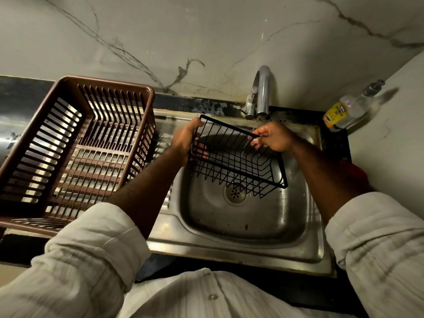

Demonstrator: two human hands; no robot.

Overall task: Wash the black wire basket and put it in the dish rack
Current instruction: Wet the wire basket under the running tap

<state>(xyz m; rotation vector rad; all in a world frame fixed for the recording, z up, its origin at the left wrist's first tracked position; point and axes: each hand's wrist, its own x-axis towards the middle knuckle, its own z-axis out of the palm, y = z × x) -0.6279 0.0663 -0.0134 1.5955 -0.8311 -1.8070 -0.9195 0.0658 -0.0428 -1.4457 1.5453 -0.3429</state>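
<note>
The black wire basket point(238, 166) is held tilted over the steel sink point(247, 216), under the running tap point(262, 92). My left hand point(185, 143) grips its left end, fingers curled round the rim wires. My right hand point(273, 137) pinches the far rim wire near the water stream, which runs down through the basket. The brown plastic dish rack point(29, 180) stands on the drainboard to the left of the sink, with nothing in it.
A dishwash gel pump bottle point(346, 111) lies at the back right corner against the marble wall. The sink drain point(235, 193) sits below the basket. Something red point(353, 173) shows behind my right forearm. Dark counter edge runs along the front.
</note>
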